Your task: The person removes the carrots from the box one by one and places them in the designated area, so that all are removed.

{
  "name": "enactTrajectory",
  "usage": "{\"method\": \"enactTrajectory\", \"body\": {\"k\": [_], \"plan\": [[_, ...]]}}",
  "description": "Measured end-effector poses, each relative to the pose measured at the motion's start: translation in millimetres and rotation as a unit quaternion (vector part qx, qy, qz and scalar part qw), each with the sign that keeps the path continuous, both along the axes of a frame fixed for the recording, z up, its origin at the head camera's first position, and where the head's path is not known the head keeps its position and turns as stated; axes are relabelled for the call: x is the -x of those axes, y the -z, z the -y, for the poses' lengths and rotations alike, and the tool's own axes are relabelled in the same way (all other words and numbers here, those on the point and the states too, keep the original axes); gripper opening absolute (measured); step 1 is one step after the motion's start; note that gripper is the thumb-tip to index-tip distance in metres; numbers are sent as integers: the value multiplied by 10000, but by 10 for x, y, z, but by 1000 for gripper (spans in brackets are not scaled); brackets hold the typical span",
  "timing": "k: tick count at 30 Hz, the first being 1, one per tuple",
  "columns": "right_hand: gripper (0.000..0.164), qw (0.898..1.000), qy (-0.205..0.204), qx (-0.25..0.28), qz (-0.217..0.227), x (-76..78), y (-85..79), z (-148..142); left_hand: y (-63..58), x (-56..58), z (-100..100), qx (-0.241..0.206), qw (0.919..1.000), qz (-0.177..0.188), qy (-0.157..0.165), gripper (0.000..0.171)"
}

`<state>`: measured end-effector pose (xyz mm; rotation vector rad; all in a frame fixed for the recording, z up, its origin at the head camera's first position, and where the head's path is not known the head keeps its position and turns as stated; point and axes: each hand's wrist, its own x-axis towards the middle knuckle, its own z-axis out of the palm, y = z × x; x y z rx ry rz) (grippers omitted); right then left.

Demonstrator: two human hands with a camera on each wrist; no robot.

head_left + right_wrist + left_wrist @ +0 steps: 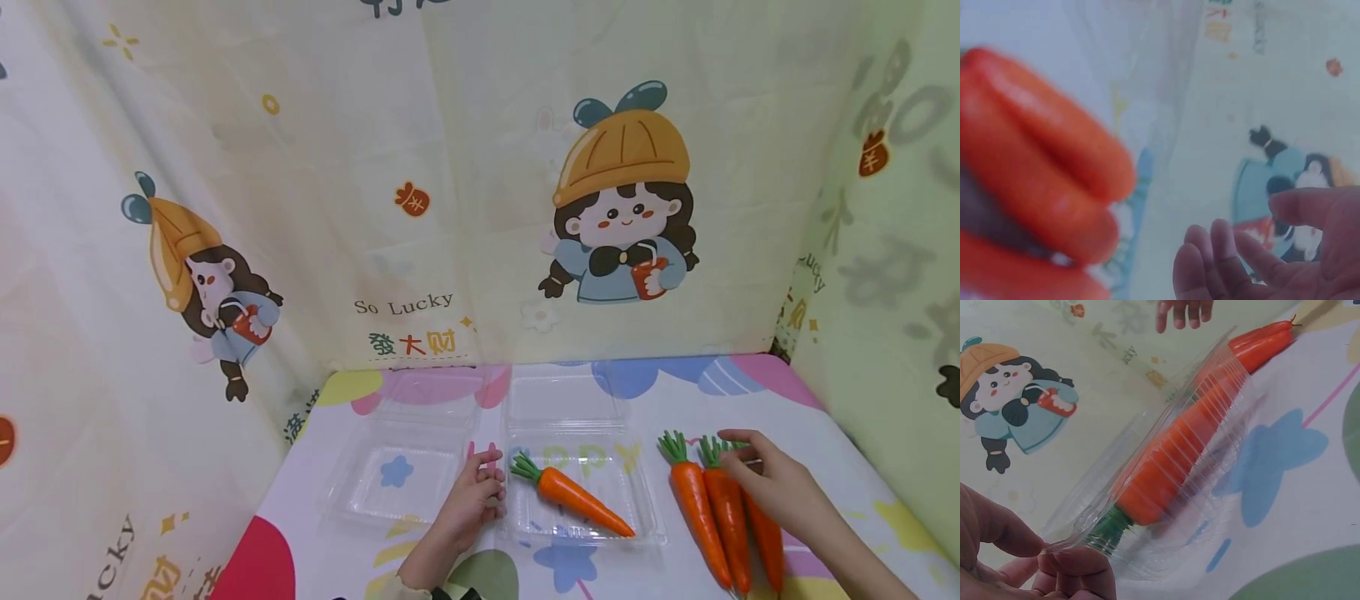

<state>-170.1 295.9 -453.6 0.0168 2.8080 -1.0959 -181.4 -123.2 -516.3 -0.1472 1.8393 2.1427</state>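
My left hand (467, 498) pinches the left rim of a clear plastic clamshell box (641, 492) between thumb and fingers; the left wrist view shows this grip up close. Inside that box lies one orange carrot (576, 497), its green top toward the left hand. To the right, three more carrots lie side by side: a left one (697, 510), a middle one (729, 521) and a right one (767, 537). Above their green tops is my right hand (776, 479), fingers loosely spread and holding nothing; it hides part of the right carrot.
A second open clear box (352, 483) stands left of the left hand. Both boxes have their lids folded back toward the rear. Patterned cloth (480, 208) hangs behind and at both sides of the table (330, 550), which has a colourful printed cover.
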Motion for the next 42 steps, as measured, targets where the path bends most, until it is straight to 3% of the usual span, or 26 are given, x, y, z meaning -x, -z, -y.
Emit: {"method": "enactTrajectory", "body": {"k": [12,20,25,42], "plan": [[44,9978,-611,217,-156,-32,-77,746,-23,-5,-6,101,9999,92,-83,56],[43,9935,-960,604,93,-59,8,1122,6,-28,-7,38,9998,88,-157,55],[43,9912,-1201,542,158,-109,116,1297,8,-38,-10,21,9998,84,-159,55],[29,9941,-1063,-210,-65,-184,283,1568,50,-62,1,-104,9999,-63,-96,52]]}}
